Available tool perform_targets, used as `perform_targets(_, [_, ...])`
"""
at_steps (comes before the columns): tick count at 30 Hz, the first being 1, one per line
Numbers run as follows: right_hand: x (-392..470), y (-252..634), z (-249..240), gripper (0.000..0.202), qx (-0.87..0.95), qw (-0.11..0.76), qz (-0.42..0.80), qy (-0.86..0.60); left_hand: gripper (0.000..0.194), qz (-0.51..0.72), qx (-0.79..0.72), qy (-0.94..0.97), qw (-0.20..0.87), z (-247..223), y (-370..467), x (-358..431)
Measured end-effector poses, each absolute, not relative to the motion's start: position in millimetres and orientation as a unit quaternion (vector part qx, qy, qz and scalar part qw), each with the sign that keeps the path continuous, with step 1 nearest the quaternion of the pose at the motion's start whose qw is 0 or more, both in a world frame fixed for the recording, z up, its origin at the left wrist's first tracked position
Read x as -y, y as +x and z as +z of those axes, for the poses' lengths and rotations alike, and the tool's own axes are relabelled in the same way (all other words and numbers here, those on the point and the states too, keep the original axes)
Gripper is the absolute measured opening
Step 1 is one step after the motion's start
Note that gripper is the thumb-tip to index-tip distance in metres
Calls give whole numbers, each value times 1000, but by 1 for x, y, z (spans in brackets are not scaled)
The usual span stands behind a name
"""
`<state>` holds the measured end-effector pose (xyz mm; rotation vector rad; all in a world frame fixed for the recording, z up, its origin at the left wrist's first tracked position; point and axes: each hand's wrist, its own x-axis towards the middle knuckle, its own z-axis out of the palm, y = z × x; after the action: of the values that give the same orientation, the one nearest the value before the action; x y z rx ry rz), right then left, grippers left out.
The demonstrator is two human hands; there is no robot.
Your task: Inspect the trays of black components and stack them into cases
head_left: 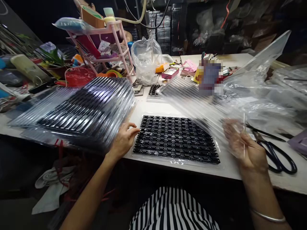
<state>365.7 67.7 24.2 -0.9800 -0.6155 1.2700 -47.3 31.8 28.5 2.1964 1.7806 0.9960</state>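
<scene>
A clear plastic tray (177, 162) lies in front of me, filled with rows of small black parts (176, 137). At its left edge is my left hand (123, 139), thumb and forefinger pinched together; whether they grip the rim, I cannot make out. My right hand (249, 147) is closed on the near right end of a clear ridged plastic tray (192, 99), which is tilted and smeared by motion. This raised tray hangs over the right side of the filled one. A thin white strip (244, 134) shows by my right fingers.
Stacked ridged trays (88, 105) stand at the left. Black-handled scissors (275, 156) lie near my right wrist, beside crumpled clear plastic (263, 108). Behind are a pink rack (122, 48), a clear bag (146, 57) and a smaller tray of black parts (154, 91). A person is partly visible behind the rack.
</scene>
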Motion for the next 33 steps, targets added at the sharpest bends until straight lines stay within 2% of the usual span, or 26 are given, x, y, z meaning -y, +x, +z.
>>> perform_targets(4, [-65,376,11,24,286,627,559,-461,14,248,-558,791,30,32,-51,-45])
perform_targets(8, [-62,380,12,27,302,604,551,-490,15,195,-526,828,9,37,-54,-51])
perform_targets(13, [-60,379,16,28,271,620,540,-500,15,164,-501,850,6,41,-54,-52])
perform_targets(21, [-63,374,16,34,166,665,545,-483,15,178,-494,851,30,43,-53,-56])
perform_targets(27, [-66,373,17,35,118,694,551,-449,19,261,-528,806,53,51,-52,-54])
perform_targets(29, [-68,372,22,36,130,707,543,-434,21,330,-558,752,121,61,-44,-51])
perform_targets(31, [-71,370,31,33,195,712,534,-412,29,426,-557,652,289,75,-33,-50])
perform_targets(33, [-73,368,44,33,287,704,520,-388,50,486,-507,534,471,91,-19,-50])
